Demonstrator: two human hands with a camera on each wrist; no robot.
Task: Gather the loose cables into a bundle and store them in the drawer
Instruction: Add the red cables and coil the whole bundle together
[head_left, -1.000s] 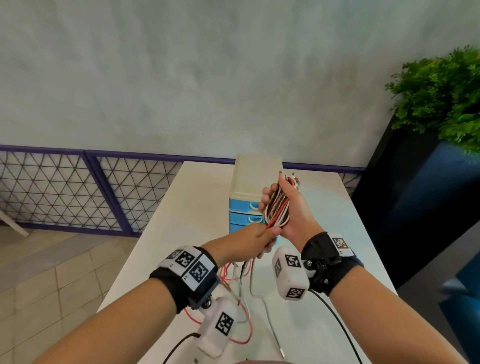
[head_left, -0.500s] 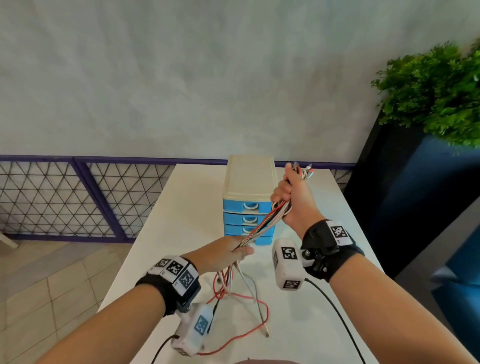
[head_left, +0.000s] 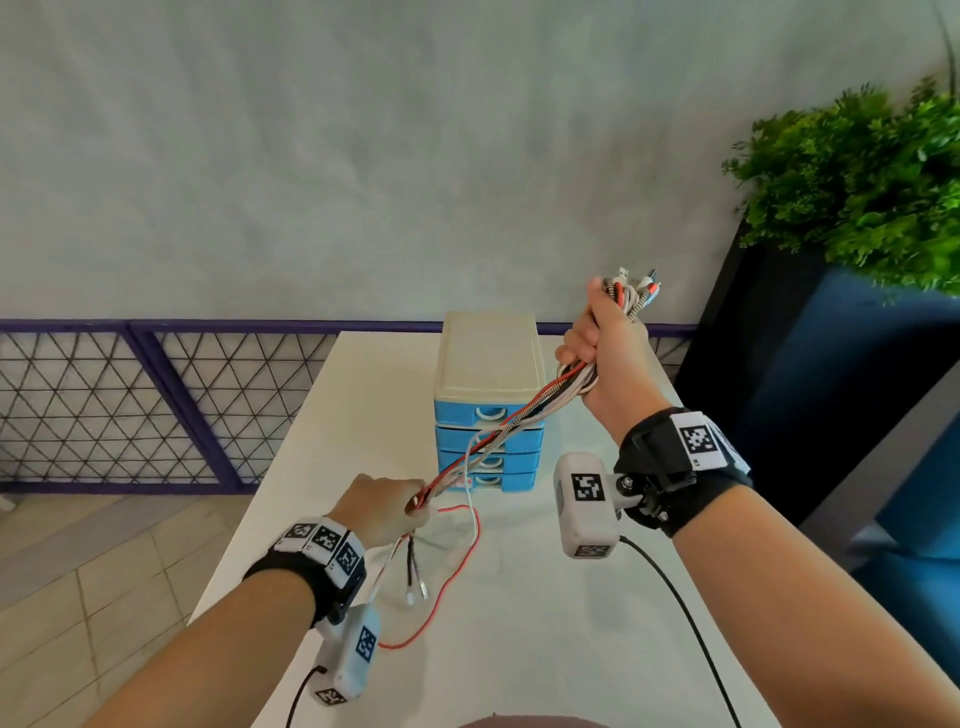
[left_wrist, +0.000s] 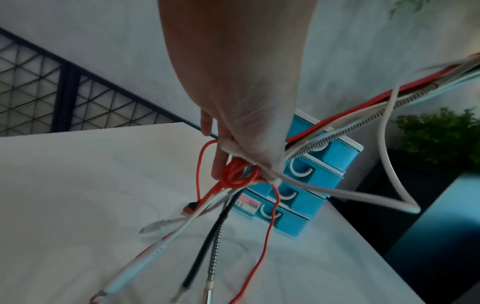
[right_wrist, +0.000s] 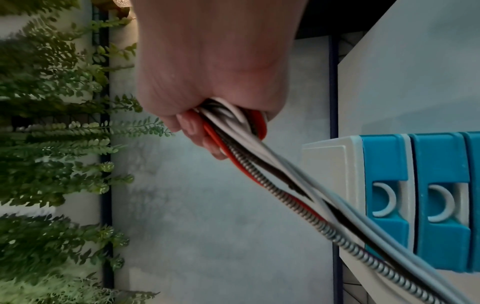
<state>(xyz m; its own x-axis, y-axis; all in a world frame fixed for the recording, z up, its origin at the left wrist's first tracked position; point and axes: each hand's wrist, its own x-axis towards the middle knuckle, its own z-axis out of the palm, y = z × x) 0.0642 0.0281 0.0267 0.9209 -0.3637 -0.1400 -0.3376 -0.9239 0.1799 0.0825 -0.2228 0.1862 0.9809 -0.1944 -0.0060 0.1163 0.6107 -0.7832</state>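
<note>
Several cables in red, white, black and braided metal stretch taut between my two hands. My right hand is raised to the right of the drawer unit and grips one end of the bundle, with plug ends sticking out above the fist. My left hand is low over the white table and grips the cables further down. Their loose tails hang below it onto the table. The blue drawer unit has a cream top, and all its drawers look closed.
A purple-framed mesh fence runs behind the table, with tiled floor to the left. A green plant in a dark planter stands close on the right. Black wrist-camera leads trail across the table.
My hands have moved apart: the right one rose up and right with the cable ends, the left slid down along the cables towards me, pulling them straight.
</note>
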